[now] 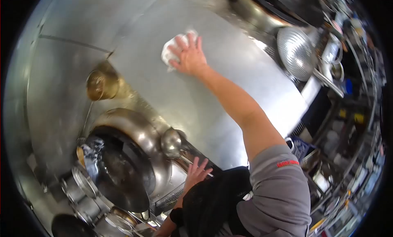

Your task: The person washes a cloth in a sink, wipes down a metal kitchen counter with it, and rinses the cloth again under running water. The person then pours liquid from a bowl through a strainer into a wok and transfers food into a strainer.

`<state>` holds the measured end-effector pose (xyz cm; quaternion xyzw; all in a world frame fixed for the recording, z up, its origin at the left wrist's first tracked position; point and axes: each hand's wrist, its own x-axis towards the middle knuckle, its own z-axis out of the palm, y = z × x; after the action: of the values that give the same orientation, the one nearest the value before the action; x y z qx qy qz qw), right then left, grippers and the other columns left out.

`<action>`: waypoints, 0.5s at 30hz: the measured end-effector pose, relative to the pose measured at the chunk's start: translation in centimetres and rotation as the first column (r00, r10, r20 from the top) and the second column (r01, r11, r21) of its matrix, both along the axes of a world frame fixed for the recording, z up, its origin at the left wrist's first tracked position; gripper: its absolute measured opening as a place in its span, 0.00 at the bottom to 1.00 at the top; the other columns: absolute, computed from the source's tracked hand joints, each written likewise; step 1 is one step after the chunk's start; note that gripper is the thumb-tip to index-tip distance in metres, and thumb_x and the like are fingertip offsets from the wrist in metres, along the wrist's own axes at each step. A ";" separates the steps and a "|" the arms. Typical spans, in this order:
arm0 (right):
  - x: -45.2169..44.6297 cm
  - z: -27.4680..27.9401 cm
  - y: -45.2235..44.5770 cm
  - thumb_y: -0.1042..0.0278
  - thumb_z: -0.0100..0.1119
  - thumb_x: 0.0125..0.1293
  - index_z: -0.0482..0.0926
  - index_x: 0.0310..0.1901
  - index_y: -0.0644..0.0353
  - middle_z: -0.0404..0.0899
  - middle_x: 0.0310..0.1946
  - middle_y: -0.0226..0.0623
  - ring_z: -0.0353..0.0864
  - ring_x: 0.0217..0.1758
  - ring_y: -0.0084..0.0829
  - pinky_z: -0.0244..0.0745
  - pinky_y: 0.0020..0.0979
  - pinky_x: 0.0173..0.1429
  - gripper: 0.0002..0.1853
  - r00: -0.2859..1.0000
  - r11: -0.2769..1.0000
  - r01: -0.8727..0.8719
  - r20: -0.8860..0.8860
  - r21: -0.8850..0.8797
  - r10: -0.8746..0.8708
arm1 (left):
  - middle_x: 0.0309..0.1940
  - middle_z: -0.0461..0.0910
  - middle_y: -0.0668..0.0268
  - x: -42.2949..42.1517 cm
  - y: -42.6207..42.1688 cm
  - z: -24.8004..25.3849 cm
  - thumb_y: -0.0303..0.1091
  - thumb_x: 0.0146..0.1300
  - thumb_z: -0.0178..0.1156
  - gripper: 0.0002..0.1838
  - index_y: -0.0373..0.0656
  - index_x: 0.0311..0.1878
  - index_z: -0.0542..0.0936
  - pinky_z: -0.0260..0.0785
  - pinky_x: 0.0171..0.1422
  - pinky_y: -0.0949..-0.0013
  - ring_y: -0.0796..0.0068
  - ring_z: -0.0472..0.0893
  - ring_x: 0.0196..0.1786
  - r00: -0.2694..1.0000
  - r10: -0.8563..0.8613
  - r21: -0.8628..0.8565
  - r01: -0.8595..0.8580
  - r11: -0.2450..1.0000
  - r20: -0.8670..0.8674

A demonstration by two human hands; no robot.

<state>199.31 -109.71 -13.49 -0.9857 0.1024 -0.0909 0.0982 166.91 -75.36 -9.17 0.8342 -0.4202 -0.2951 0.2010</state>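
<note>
I judge this a wiping step: my right hand (190,60), fingers spread, lies over the cloth (167,54) on the desk (163,91), arm stretched far out. The next stroke calls for steady palm pressure. My left hand (195,176), fingers apart, hovers by the ladle (170,141).

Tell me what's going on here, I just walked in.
A person leans over a steel counter, right arm stretched out, with the right hand spread over a white cloth on its surface. The left hand is open near the handle of a ladle; whether it touches the handle is unclear. A dark wok sits on the left side of the view, and a perforated strainer lies off to the right.
</note>
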 end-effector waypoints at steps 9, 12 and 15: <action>-29.2 -0.3 -8.2 0.35 0.53 0.67 0.70 0.71 0.39 0.57 0.77 0.44 0.48 0.79 0.66 0.44 0.74 0.75 0.33 0.851 0.850 0.523 0.108 -0.069 -0.514 | 0.77 0.62 0.58 0.2 -1.8 2.9 0.44 0.60 0.70 0.22 0.44 0.54 0.82 0.49 0.77 0.33 0.40 0.51 0.81 0.999 0.036 -0.061 -0.035 0.998 0.018; -37.3 -0.4 -12.4 0.35 0.53 0.67 0.71 0.71 0.43 0.59 0.75 0.48 0.51 0.78 0.67 0.47 0.75 0.73 0.35 0.581 0.577 0.813 0.167 -0.076 -0.797 | 0.77 0.62 0.57 -0.2 -1.4 2.2 0.43 0.60 0.70 0.21 0.44 0.54 0.82 0.48 0.78 0.35 0.39 0.51 0.81 0.998 0.022 -0.120 -0.014 0.993 0.063; -40.1 -1.5 -10.4 0.34 0.47 0.70 0.68 0.74 0.48 0.55 0.78 0.50 0.48 0.80 0.66 0.48 0.72 0.74 0.37 0.539 0.528 0.842 0.121 -0.112 -0.834 | 0.76 0.63 0.57 -0.9 -0.7 1.4 0.43 0.59 0.71 0.21 0.44 0.53 0.82 0.47 0.79 0.36 0.37 0.52 0.80 0.993 0.016 -0.196 0.008 0.981 0.121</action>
<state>159.19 -120.09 -14.95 -0.8173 0.5524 -0.1605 -0.0324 166.02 -76.02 -7.73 0.8276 -0.4570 -0.2004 0.2570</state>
